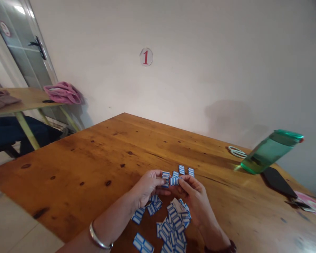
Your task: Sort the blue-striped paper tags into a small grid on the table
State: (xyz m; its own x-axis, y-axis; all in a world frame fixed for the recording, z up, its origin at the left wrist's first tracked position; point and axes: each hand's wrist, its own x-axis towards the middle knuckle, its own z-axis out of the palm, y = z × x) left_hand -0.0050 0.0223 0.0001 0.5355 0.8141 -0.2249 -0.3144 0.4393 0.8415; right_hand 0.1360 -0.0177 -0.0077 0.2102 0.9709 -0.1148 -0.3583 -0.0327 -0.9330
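Blue-and-white label cards are in both of my hands, just above the wooden table (102, 151). My left hand (150, 186) pinches a small label card (165, 174) between thumb and fingers. Close beside it, my right hand (193, 191) grips another label card (174, 181) by its right end. Below my hands lies a loose heap of the same cards (172, 228). A few more cards (154, 205) lie under my left wrist, and one larger piece (143, 243) sits nearer the front. Beyond my fingers are several small cards (191, 172).
A green bottle (272, 151) stands at the right, with a white coiled cable (237, 152) behind it. Beside it lie a dark flat case (278, 182) and a pink round item (314, 203). At the left, a second table (31, 96) holds a pink cloth (63, 93).
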